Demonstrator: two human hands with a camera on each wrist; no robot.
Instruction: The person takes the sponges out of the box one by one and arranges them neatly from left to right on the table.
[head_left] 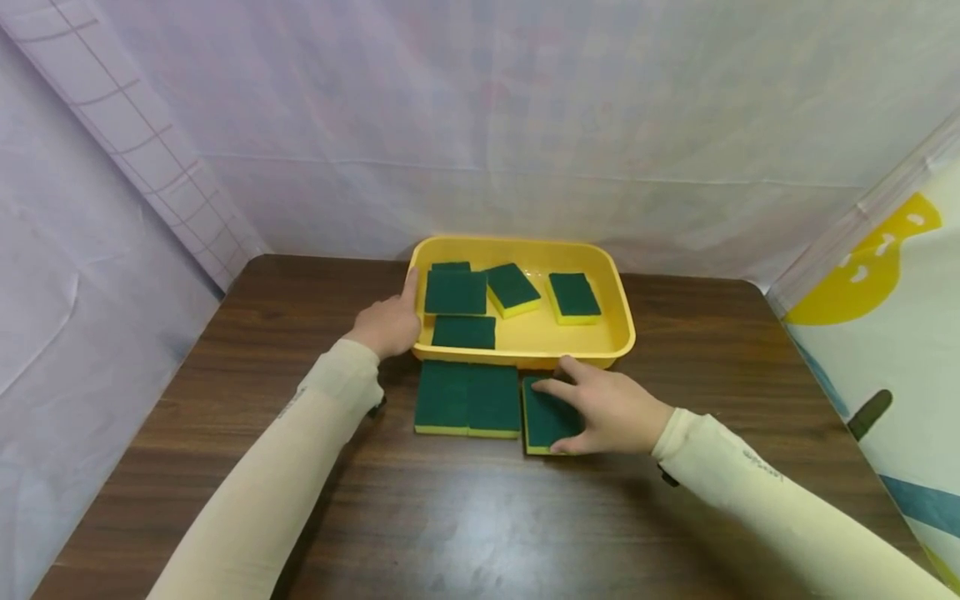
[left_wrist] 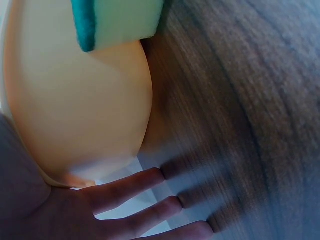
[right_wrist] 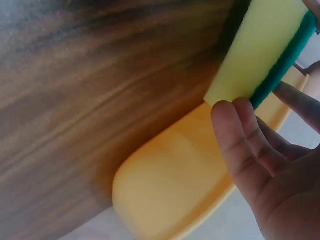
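My right hand (head_left: 609, 414) pinches the scouring sponge (head_left: 546, 414) just in front of the yellow tray (head_left: 617, 317), fingers on its edges, since it looks light and squashy; my left hand (head_left: 387, 323) lies flat-fingered against the tray's left wall.

Tray (head_left: 618, 329): yellow plastic, smooth, glossy, light sheen on inner floor.
Sponges (head_left: 467, 398): soft yellow foam, matt; green top layer rough, fibrous scouring felt.
Table (head_left: 465, 517): dark wood-grain, smooth, low satin shine, looks laminated.
Backdrop (head_left: 525, 125): thin pale sheet, creased, faint plastic-like sheen.
Sleeves (head_left: 255, 500): beige knit cloth, matt.
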